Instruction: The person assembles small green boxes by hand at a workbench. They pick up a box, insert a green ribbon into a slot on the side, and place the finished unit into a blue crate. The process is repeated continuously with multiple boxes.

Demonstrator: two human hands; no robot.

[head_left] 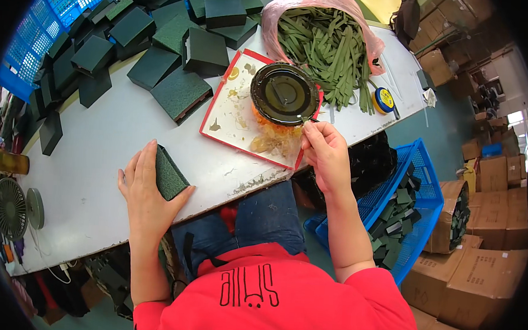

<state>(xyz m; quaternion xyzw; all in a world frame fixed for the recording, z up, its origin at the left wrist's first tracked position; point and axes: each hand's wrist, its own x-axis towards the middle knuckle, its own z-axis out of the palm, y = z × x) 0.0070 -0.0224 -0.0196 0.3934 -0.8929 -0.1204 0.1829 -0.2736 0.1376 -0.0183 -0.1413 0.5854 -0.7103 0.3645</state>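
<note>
My left hand (146, 191) grips a small dark green box (169, 173) standing on edge near the front of the grey table (110, 139). My right hand (324, 150) pinches a thin brush-like tool by the rim of a round black-lidded glue pot (284, 93). The pot sits on a white board with a red edge (231, 112), smeared with yellow glue. The fingertips hover over a glue puddle at the board's front corner.
Many dark green boxes (163, 46) are piled at the back left, by a blue crate (51, 16). A pink bag of green strips (330, 46) lies behind the pot. A blue basket (402, 208) and cardboard cartons (473, 265) stand on the right.
</note>
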